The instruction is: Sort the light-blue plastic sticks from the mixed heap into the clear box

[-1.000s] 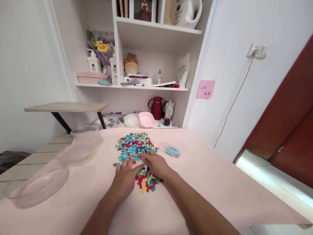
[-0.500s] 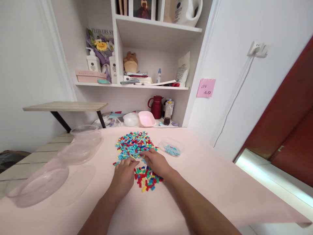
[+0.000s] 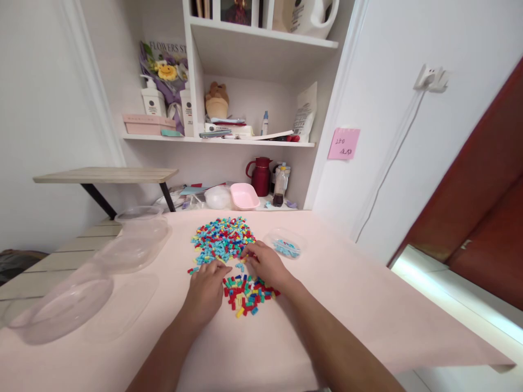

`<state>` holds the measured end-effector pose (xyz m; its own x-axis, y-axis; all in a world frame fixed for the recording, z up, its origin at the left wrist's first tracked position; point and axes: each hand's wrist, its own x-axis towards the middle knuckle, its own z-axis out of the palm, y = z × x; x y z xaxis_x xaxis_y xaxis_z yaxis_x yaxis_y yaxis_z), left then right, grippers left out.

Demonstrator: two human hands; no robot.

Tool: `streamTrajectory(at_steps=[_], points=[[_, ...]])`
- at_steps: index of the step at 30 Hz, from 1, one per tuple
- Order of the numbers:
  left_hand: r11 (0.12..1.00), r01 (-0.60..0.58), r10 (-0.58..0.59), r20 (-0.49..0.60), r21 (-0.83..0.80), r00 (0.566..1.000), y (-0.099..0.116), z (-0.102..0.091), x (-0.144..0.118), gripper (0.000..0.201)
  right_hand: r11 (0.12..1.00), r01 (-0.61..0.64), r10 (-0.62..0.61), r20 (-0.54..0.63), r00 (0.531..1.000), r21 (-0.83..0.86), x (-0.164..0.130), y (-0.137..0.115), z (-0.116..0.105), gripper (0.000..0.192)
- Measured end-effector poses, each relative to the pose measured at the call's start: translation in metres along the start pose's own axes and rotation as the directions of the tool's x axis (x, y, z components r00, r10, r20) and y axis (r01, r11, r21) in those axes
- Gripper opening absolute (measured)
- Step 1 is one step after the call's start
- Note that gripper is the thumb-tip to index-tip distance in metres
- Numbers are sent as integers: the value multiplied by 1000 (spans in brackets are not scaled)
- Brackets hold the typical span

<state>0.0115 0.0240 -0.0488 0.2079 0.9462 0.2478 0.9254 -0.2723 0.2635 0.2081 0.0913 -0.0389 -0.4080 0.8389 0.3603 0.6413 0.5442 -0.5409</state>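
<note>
A large heap of small toy building bricks (image 3: 223,239), mostly light blue with red, yellow and green, lies on the pink-covered table. Closer to me is a smaller spread of mixed bricks (image 3: 245,298). My left hand (image 3: 206,288) rests at the left of this spread, fingers stretched forward, with no brick visible in it. At the heap's right front edge, my right hand (image 3: 267,265) has its fingers loosely bent and apart over the bricks; its palm side is hidden. A few light blue bricks (image 3: 240,267) lie between both hands.
Right of the heap sits a clear container (image 3: 300,247) with light blue bricks. Clear plastic tubs (image 3: 73,305) and a flat clear lid (image 3: 126,307) lie at the left. A pink basket (image 3: 245,197), red jug (image 3: 260,177) and bottle (image 3: 280,188) stand behind.
My right hand has shifted slightly right along the heap's front edge. The light blue bricks between my hands show more clearly. My left hand stays nearly in place.
</note>
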Motion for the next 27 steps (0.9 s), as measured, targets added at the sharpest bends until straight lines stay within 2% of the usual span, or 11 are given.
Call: streamTrajectory(at_steps=[6,11,16,20,27], points=[[1000,0,0,-9,-10,1000,1,1,0,49,999,49,-47,119,992,-17,-3,-3,2,39],[1000,1,-1,-9,-11,1000,0,2,0,50,994,22,-4,173,985,-102,-2,-6,-1,33],[1000,1,-1,-1,-8,1000,0,0,0,50,991,-46,66,160,985,-126,0,-6,-4,19],[1000,-2,2,7,1,1000,-1,-1,-1,51,989,-90,106,140,984,-119,0,-4,-3,17],[1000,-15,15,-6,-12,1000,-1,0,0,49,1000,-25,26,171,985,-7,1,7,-3,24]])
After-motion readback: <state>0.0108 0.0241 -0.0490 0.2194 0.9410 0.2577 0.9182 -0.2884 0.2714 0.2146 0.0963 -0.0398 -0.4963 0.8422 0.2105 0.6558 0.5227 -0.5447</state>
